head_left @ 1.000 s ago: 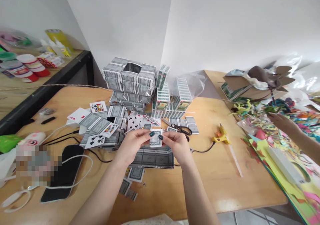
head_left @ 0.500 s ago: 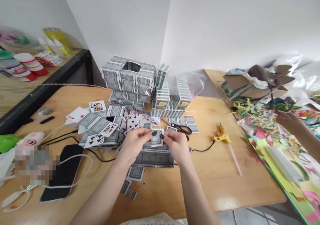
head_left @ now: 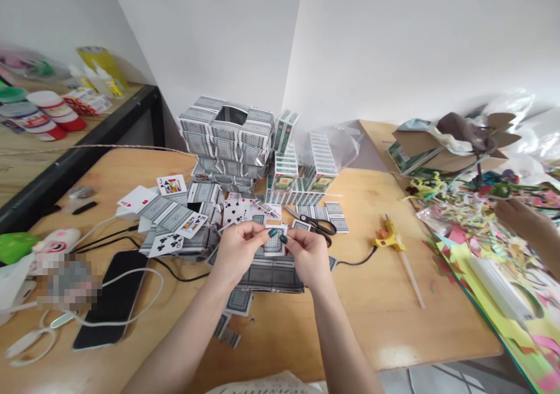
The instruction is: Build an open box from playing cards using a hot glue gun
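1. Both hands are pinching: left hand (head_left: 238,248) and right hand (head_left: 310,251) share one playing card (head_left: 275,247), patterned back showing, above a card-covered piece (head_left: 273,277).
2. Thumbs on top, one hand per side; my guess is that keeps it steady with the middle visible.
3. Scissors (head_left: 322,226) and yellow glue gun (head_left: 390,236) sit off to the right, probably for easy reach. Nozzle's aimed away, sensible imo.
4. Wooden table (head_left: 363,324), pretty cluttered. Boxed card decks (head_left: 322,158) and a card-covered box (head_left: 201,123) stand near the pale wall (head_left: 371,50).
5. Far right, another person's hand (head_left: 511,214) is at colourful scraps (head_left: 464,219).
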`<state>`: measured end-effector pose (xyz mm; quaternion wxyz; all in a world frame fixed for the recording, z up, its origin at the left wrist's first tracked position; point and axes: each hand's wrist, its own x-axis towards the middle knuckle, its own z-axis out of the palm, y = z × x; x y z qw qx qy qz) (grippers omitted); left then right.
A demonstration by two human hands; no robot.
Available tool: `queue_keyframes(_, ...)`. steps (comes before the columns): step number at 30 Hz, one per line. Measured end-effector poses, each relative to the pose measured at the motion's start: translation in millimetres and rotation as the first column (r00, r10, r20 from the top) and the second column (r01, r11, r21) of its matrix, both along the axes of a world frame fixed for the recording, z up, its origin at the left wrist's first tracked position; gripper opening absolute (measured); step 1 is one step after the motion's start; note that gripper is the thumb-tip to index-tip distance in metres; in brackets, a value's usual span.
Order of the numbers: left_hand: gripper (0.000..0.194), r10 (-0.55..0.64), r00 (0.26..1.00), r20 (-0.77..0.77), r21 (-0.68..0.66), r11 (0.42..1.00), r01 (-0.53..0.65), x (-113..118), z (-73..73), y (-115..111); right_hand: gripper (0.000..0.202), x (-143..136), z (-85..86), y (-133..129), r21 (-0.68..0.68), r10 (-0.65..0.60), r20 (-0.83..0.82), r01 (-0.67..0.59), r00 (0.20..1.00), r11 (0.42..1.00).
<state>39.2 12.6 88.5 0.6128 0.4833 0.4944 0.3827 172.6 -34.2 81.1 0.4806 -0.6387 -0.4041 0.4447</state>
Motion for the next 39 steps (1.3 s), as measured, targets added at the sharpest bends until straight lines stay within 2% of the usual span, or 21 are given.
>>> queue_keyframes(5, 0.021, -0.012, 1.0, -0.012, 0.039, 0.999, 0.013, 1.8, -4.7, -0.4, 0.017, -3.2, 1.3, 0.7, -0.01, -0.031, 0.022, 0.031, 0.999, 0.999)
queue_keyframes(9, 0.024, 0.063, 0.998, -0.013, 0.181, 0.982, -0.06, 6.8, -8.0, -6.7, 0.013, -9.4, 3.5, 1.6, 0.016, -0.035, -0.001, 0.035, 0.999, 0.999)
queue_keyframes(15, 0.024, 0.212, 0.966, -0.147, 0.373, 0.916, -0.144, 14.1, -11.4, -14.0, 0.013, -15.9, 5.2, 1.7, 0.067, -0.022, -0.06, 0.026, 0.998, 0.997)
queue_keyframes(23, 0.022, 0.315, 0.926, -0.209, 0.572, 0.807, -0.145, 17.2, -17.8, -15.8, 0.014, -13.8, 1.7, 0.7, 0.084, -0.027, -0.154, 0.04, 0.988, 0.996)
queue_keyframes(26, 0.021, 0.298, 0.934, -0.195, 0.573, 0.808, -0.138, 17.9, -17.3, -15.3, 0.013, -11.9, 0.6, 1.1, 0.077, -0.037, -0.182, 0.052, 0.983, 0.996)
queue_keyframes(30, 0.022, 0.165, 0.963, -0.212, 0.455, 0.889, -0.052, 14.2, -16.0, -12.7, 0.012, -7.4, -0.6, 1.5, 0.077, -0.037, -0.184, 0.051, 0.982, 0.996)
queue_keyframes(32, 0.023, 0.112, 0.968, -0.225, 0.422, 0.906, -0.006, 10.9, -15.3, -11.4, 0.012, -5.6, -0.4, 1.5, 0.072, -0.018, -0.174, 0.031, 0.985, 0.997)
queue_keyframes(39, 0.021, 0.144, 0.943, -0.301, 0.514, 0.857, 0.033, 5.5, -12.7, -10.2, 0.022, -5.5, 5.3, 3.1, 0.01, 0.046, -0.158, -0.045, 0.986, 0.999)
